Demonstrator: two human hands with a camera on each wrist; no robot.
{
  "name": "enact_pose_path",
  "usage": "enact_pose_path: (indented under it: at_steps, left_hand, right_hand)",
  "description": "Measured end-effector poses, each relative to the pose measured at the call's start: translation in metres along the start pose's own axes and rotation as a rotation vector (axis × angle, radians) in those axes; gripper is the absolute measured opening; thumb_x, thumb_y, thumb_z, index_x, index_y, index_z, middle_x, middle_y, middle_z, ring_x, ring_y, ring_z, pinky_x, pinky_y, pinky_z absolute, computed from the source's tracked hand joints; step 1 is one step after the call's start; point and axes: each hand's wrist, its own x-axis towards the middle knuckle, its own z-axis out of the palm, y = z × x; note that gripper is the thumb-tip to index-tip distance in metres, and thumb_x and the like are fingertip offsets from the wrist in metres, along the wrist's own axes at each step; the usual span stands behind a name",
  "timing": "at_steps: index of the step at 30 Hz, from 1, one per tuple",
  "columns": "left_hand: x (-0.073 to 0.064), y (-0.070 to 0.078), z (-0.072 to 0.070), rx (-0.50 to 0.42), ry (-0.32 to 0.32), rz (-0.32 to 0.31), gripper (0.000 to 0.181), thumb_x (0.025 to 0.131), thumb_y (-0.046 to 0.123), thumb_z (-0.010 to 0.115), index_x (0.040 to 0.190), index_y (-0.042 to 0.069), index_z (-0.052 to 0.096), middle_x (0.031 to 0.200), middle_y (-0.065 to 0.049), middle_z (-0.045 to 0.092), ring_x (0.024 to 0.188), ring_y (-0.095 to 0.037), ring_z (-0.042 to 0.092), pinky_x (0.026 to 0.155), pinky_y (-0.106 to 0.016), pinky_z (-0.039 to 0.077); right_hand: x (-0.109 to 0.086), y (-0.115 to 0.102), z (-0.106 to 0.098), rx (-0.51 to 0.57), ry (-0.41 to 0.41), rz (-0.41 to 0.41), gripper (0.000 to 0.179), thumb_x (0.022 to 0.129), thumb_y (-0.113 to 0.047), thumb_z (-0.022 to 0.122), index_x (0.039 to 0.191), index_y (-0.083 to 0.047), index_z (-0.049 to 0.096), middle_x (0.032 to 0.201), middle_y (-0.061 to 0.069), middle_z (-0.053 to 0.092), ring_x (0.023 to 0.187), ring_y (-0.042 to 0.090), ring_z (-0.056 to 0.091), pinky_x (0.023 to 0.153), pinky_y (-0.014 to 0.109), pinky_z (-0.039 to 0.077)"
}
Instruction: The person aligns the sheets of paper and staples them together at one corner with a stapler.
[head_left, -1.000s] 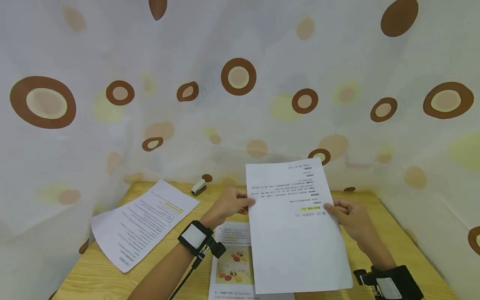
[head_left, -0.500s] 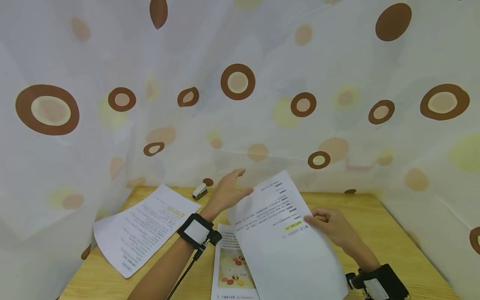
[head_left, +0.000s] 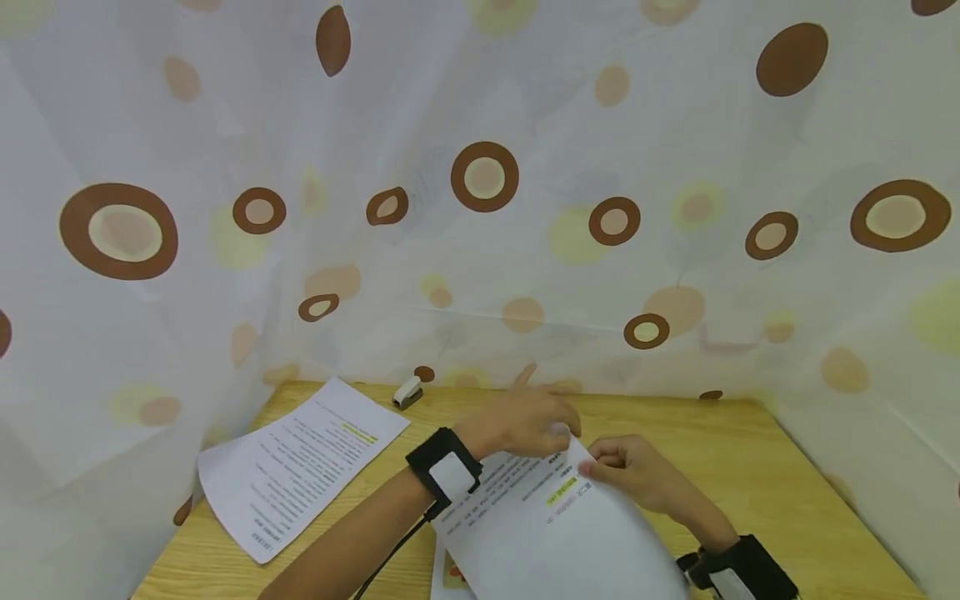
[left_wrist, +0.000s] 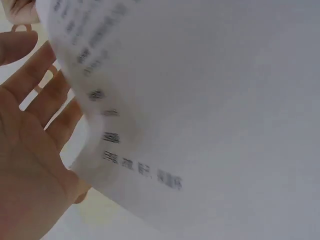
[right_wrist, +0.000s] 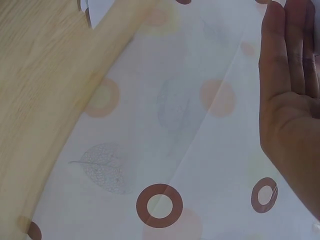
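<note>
A printed sheet of paper (head_left: 592, 542) with a yellow highlighted line is held up, tilted and bowed, in the head view. My right hand (head_left: 637, 473) pinches its right edge between thumb and fingers. At the far edge, my left hand (head_left: 525, 421) reaches across, one finger pointing up. The left wrist view has the left palm (left_wrist: 30, 155) facing the sheet (left_wrist: 200, 100), its fingers extended against the paper's curled edge. Only part of the right hand (right_wrist: 290, 95) shows in the right wrist view. Beneath the held sheet lies another page (head_left: 447, 575), mostly covered.
A separate printed sheet (head_left: 300, 471) lies on the left of the wooden table (head_left: 757, 483). Near the back edge stands a small white and dark stapler (head_left: 407, 392). A patterned curtain (head_left: 540, 267) hangs behind and at both sides.
The left hand let go of the sheet's left edge and moved right across its far edge. The sheet has tilted and come lower, its right edge still pinched by the right hand, which shifted left.
</note>
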Motion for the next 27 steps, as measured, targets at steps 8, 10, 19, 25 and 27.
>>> enact_pose_path:
  at_steps: [8,10,19,25,27]
  left_hand:
    - [0.001,0.016,0.001,0.099,-0.082,0.048,0.018,0.097,0.023,0.062,0.101,0.030,0.078,0.098,0.020,0.069,0.101,0.001,0.060,0.117,-0.054,0.007]
    - [0.000,0.015,-0.002,0.068,-0.090,0.056,0.018,0.098,0.020,0.061,0.099,0.028,0.077,0.093,0.020,0.068,0.093,0.003,0.061,0.117,-0.054,0.009]
    - [-0.019,-0.014,-0.024,-0.060,0.014,-0.065,0.016,0.101,0.020,0.059,0.101,0.018,0.075,0.094,0.010,0.070,0.088,-0.006,0.060,0.108,-0.045,0.031]
    - [-0.042,-0.050,-0.029,-0.326,0.110,-0.128,0.016,0.101,0.011,0.057,0.099,0.009,0.073,0.090,-0.001,0.068,0.078,-0.013,0.059,0.079,-0.030,0.046]
    - [-0.049,-0.062,-0.025,-0.411,0.147,-0.187,0.017,0.101,0.012,0.057,0.102,0.008,0.073,0.093,-0.001,0.068,0.078,-0.012,0.060,0.076,-0.028,0.048]
  right_hand:
    - [0.003,0.001,0.007,-0.010,-0.040,0.005,0.020,0.101,-0.016,0.060,0.086,-0.004,0.064,0.063,-0.006,0.052,0.060,0.006,0.052,0.057,0.024,0.045]
    - [0.003,0.001,0.006,0.002,-0.043,0.007,0.020,0.102,-0.017,0.060,0.088,-0.003,0.065,0.064,-0.006,0.054,0.060,0.007,0.054,0.057,0.025,0.046]
    - [-0.017,0.012,-0.028,0.057,0.027,0.190,0.022,0.098,-0.022,0.066,0.101,-0.001,0.070,0.090,0.011,0.073,0.071,0.025,0.069,0.062,0.037,0.056]
    - [-0.040,0.030,-0.059,0.170,0.082,0.254,0.026,0.101,-0.019,0.061,0.109,0.005,0.066,0.099,0.013,0.071,0.089,0.026,0.070,0.080,0.034,0.056]
    - [-0.046,0.036,-0.063,0.250,0.098,0.251,0.023,0.103,-0.016,0.057,0.110,0.005,0.066,0.102,0.014,0.069,0.093,0.026,0.070,0.083,0.034,0.055]
